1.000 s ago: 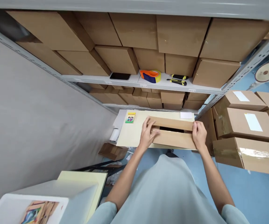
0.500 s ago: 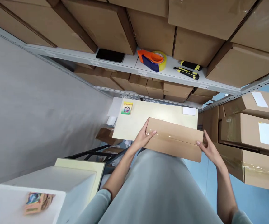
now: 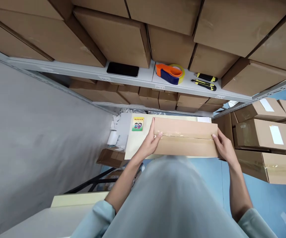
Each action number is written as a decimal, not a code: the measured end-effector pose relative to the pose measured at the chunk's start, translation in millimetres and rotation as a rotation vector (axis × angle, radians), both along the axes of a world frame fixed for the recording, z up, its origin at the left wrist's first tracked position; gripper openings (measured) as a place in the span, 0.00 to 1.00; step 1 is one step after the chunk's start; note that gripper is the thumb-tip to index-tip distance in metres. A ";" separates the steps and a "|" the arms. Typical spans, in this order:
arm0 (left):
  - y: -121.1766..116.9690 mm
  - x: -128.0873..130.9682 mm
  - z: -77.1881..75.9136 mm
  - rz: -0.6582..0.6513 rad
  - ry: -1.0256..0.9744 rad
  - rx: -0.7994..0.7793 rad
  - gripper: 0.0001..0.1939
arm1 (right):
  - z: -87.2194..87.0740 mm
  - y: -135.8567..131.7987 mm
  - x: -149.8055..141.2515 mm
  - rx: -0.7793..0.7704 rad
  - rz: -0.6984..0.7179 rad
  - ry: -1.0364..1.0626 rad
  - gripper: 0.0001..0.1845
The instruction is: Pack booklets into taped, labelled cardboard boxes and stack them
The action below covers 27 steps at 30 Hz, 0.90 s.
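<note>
Left hand (image 3: 150, 142): curled around the left end of your cardboard box (image 3: 185, 146), thumb on its taped upper face.
Right hand (image 3: 224, 145): clasping the right end, thumb on the same face.
Box position: between your hands, above the pale table (image 3: 135, 140); you cannot tell whether they touch.
Edges: the box spans the table's near edge, beside your shirt (image 3: 175, 198); tabletop shows left, toward the booklet (image 3: 138, 124); the shelf (image 3: 143, 74) runs along the far side.
Writing: booklet title and shelf tags (image 3: 160, 87) too small for you to read.
</note>
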State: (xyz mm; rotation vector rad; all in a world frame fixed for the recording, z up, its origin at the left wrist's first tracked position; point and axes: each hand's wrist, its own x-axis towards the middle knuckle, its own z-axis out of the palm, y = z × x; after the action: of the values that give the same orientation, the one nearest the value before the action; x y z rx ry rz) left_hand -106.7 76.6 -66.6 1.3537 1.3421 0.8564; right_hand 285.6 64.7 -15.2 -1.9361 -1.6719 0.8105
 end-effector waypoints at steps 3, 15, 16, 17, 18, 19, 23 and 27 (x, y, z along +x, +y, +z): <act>20.9 -24.0 -18.3 -0.010 0.004 0.004 0.47 | -12.1 23.9 -36.2 -0.083 0.021 -0.186 0.40; 32.2 -32.4 -57.5 -0.013 -0.037 0.001 0.44 | -44.6 45.0 -89.7 -0.307 -0.020 -0.741 0.43; 31.3 -32.6 -60.6 -0.012 -0.042 0.007 0.44 | -45.5 42.7 -90.2 -0.300 -0.017 -0.749 0.43; 30.4 -32.8 -64.2 -0.011 -0.045 0.016 0.44 | -47.2 40.3 -90.5 -0.281 -0.014 -0.753 0.44; 29.6 -33.2 -68.0 -0.005 -0.044 0.028 0.44 | -49.8 38.2 -90.2 -0.245 -0.015 -0.755 0.44; 29.1 -33.9 -71.5 0.003 -0.039 0.043 0.44 | -53.2 36.6 -89.4 -0.183 -0.007 -0.744 0.44; 32.9 -40.3 -73.9 0.060 0.065 0.137 0.43 | -67.3 42.7 -81.3 0.308 0.039 -0.721 0.41; 57.3 -49.3 -43.8 0.006 0.222 0.279 0.32 | -55.4 76.3 -84.8 0.513 0.214 -0.662 0.34</act>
State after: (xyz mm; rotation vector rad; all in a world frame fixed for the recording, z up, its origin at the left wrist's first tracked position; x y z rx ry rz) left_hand -156.0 133.9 -110.4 1.7022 1.4337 0.9455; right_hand 200.8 141.0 -70.6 -1.7553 -2.2046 -0.2456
